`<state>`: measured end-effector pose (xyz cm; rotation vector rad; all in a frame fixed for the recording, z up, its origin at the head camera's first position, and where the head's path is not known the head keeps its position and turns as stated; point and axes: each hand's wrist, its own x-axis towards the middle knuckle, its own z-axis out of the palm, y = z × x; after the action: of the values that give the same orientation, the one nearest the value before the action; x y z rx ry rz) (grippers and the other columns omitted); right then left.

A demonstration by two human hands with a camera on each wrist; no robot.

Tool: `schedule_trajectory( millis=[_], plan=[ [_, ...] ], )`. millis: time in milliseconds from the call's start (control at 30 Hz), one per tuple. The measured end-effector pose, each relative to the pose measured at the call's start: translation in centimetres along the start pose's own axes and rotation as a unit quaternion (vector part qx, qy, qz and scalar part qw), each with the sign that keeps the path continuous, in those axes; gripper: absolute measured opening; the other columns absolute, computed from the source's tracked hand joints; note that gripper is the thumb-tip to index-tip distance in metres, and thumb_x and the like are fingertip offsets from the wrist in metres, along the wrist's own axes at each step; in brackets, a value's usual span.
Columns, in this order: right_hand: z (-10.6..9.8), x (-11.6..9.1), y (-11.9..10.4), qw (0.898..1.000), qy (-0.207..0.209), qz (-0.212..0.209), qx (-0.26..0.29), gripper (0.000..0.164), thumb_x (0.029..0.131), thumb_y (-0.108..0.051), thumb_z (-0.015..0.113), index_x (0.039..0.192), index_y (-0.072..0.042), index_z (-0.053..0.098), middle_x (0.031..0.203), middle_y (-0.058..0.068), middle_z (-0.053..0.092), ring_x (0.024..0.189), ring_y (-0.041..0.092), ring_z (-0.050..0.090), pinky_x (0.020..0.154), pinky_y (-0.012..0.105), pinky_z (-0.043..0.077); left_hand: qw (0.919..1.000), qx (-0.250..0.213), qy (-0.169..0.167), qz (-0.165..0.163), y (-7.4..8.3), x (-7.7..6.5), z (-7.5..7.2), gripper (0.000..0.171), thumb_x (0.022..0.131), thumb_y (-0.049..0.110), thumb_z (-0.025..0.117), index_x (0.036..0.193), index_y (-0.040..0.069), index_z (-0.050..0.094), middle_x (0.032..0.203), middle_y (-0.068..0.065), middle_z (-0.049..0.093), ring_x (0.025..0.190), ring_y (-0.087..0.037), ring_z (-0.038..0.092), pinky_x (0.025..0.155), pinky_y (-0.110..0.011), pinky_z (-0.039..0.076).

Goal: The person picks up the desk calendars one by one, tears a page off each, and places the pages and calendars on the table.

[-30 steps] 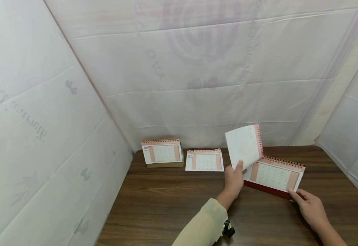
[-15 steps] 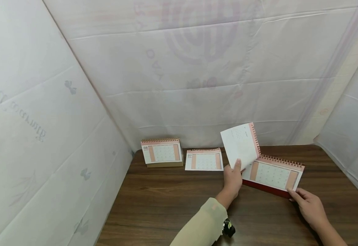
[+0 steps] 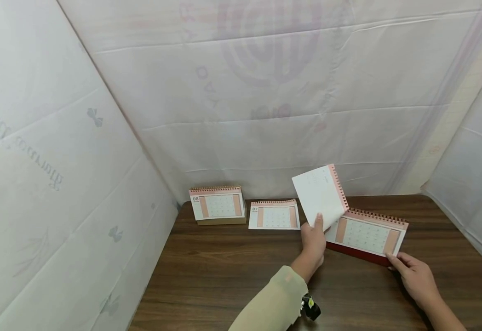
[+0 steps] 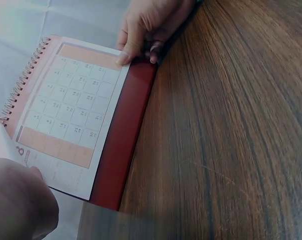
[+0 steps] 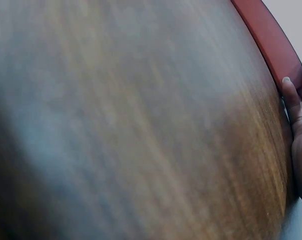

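Note:
A desk calendar [image 3: 367, 235] with a spiral binding and a dark red base [image 3: 357, 254] stands angled at the right of the table. My right hand [image 3: 418, 278] pinches its lower right corner, thumb on the front page. My left hand [image 3: 313, 241] pinches a white calendar page [image 3: 318, 193] by its lower corner, thumb on top. That page is turned up and leftward, its punched pink edge meeting the left end of the coil. In the left wrist view, the page hangs by the coil end beside the calendar sheet [image 4: 70, 100]. The right wrist view catches only the red base [image 5: 273, 40] and some fingers.
A second desk calendar [image 3: 218, 204] marked 08, on a tan base, stands at the table's back left. Beside it lies a loose sheet [image 3: 275, 216] marked 07 with a ragged punched edge. White cloth walls [image 3: 232, 151] border the wooden table [image 3: 208, 276].
My left hand has shifted slightly left, and the page has swung left and tilted further with it. The right hand and the calendar have barely moved.

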<state>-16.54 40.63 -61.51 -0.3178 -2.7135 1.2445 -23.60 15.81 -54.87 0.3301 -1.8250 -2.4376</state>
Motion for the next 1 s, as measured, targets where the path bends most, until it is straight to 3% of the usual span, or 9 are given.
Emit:
schedule_trajectory(
  millis=[400, 533, 633, 800, 900, 1000],
  plan=[
    [0.1, -0.1, -0.1, 1.000, 0.006, -0.010, 0.000, 0.051, 0.109, -0.050, 0.056, 0.110, -0.004, 0.079, 0.084, -0.006, 0.079, 0.078, -0.011, 0.051, 0.067, 0.013, 0.038, 0.9942, -0.093, -0.001, -0.054, 0.0, 0.1, 0.5, 0.036, 0.111, 0.032, 0.056, 0.131, 0.003, 0.063, 0.124, -0.006, 0.074, 0.117, -0.016, 0.068, 0.116, -0.041, 0.048],
    [0.0, -0.1, -0.1, 1.000, 0.004, -0.004, -0.004, 0.051, 0.109, -0.051, 0.056, 0.108, -0.005, 0.079, 0.085, -0.006, 0.079, 0.078, -0.008, 0.051, 0.067, 0.014, 0.037, 0.9876, -0.143, 0.002, -0.065, -0.1, 0.0, 0.9, 0.036, 0.112, 0.030, 0.055, 0.133, 0.002, 0.062, 0.127, -0.007, 0.072, 0.119, -0.015, 0.065, 0.120, -0.042, 0.046],
    [-0.1, 0.0, -0.1, 1.000, 0.002, -0.002, -0.005, 0.052, 0.109, -0.052, 0.055, 0.107, -0.005, 0.079, 0.087, -0.005, 0.079, 0.079, -0.008, 0.051, 0.068, 0.015, 0.038, 0.9771, -0.200, 0.000, -0.074, -0.2, 0.0, 1.1, 0.037, 0.113, 0.027, 0.053, 0.138, 0.002, 0.059, 0.132, -0.009, 0.070, 0.125, -0.016, 0.064, 0.124, -0.043, 0.043],
    [-0.1, 0.1, 0.0, 1.000, 0.003, -0.002, -0.007, 0.053, 0.110, -0.052, 0.055, 0.110, -0.005, 0.079, 0.087, -0.005, 0.080, 0.079, -0.011, 0.050, 0.069, 0.016, 0.038, 0.9662, -0.242, -0.010, -0.088, -0.3, -0.1, 1.2, 0.037, 0.114, 0.026, 0.047, 0.142, 0.003, 0.056, 0.135, -0.009, 0.070, 0.126, -0.017, 0.065, 0.124, -0.043, 0.042],
    [0.0, 0.1, 0.1, 1.000, 0.003, -0.004, -0.004, 0.052, 0.110, -0.051, 0.055, 0.110, -0.005, 0.079, 0.086, -0.005, 0.079, 0.080, -0.012, 0.050, 0.069, 0.015, 0.038, 0.9652, -0.247, -0.012, -0.085, -0.3, -0.2, 1.1, 0.037, 0.114, 0.025, 0.049, 0.142, 0.002, 0.056, 0.136, -0.010, 0.070, 0.127, -0.018, 0.065, 0.123, -0.043, 0.044],
    [-0.1, 0.1, 0.2, 1.000, 0.002, -0.008, -0.003, 0.052, 0.109, -0.050, 0.056, 0.110, -0.005, 0.079, 0.084, -0.006, 0.079, 0.080, -0.013, 0.051, 0.069, 0.014, 0.038, 0.9769, -0.205, -0.010, -0.059, -0.4, -0.3, 0.7, 0.038, 0.113, 0.028, 0.053, 0.141, 0.002, 0.058, 0.134, -0.010, 0.071, 0.124, -0.018, 0.067, 0.117, -0.040, 0.051]
  ],
)
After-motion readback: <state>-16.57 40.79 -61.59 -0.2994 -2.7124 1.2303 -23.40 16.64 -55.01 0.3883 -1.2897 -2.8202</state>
